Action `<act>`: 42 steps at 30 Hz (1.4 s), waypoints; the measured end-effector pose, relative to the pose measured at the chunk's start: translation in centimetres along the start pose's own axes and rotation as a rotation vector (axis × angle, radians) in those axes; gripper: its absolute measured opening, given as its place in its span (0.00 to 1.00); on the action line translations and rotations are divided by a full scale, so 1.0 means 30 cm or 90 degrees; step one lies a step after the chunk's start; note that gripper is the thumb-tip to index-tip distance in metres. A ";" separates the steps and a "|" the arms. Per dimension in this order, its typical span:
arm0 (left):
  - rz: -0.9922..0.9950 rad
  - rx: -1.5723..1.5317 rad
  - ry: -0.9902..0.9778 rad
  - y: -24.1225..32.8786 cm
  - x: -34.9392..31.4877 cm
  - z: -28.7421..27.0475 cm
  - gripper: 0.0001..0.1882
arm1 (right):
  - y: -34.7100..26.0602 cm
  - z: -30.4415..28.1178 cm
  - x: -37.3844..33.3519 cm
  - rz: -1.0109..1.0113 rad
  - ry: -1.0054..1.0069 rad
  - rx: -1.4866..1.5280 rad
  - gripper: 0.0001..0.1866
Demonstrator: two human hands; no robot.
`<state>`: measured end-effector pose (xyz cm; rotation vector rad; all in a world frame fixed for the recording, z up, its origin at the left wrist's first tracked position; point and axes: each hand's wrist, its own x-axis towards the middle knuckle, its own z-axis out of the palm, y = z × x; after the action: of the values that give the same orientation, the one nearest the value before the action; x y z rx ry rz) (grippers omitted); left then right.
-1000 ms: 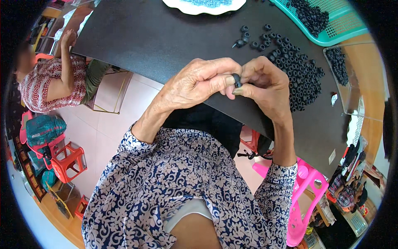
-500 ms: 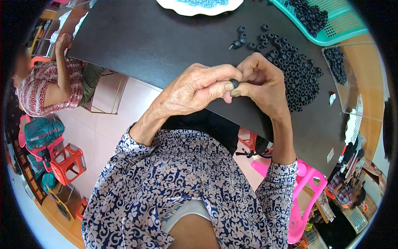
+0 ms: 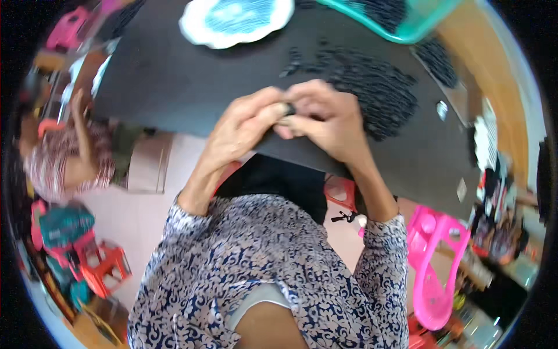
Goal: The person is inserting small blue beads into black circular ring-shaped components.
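So there's one small black piece (image 3: 290,109) up between the two hands, just above the near edge of the counter (image 3: 163,70). The left hand (image 3: 243,122) has it clamped between thumb and fingers. The right hand (image 3: 331,119) is right up against it with thumb and fingers curled in, but it's too blurry for me to tell if that one's actually gripping the piece or only touching it.

Just past the right hand there's one big pile of black pieces (image 3: 375,93) on the counter. Tried counting, no luck, they all smear together. A few strays (image 3: 294,60) sit off its left side, also too blurry to count.

Further out I get one white wavy-rimmed plate (image 3: 193,26) with a heap of blue bits (image 3: 238,16) in it, and one teal basket (image 3: 401,38) with dark pieces (image 3: 382,11) inside. Another batch of dark pieces (image 3: 437,61) is off to the basket's right. Two pale scraps lie on the right part of the counter, one whitish scrap (image 3: 442,110) and one flat tag (image 3: 462,189).

One other person (image 3: 70,157) is over on the left, in a red-and-white patterned top.
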<state>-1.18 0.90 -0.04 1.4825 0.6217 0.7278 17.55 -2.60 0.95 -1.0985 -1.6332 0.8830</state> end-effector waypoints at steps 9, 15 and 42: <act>-0.009 -0.035 0.083 -0.004 -0.039 0.007 0.17 | -0.045 -0.175 -0.018 0.060 0.053 -0.104 0.10; 0.011 0.002 0.080 0.009 -0.030 0.012 0.13 | 0.131 -0.659 0.046 0.228 0.245 -0.250 0.15; 0.011 0.008 0.052 0.015 -0.034 0.005 0.09 | 0.125 -0.532 0.138 0.009 -0.050 -0.636 0.12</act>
<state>-1.75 0.02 0.34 1.4769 0.6769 0.8022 33.12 3.47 3.52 -1.7334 -2.1922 0.0484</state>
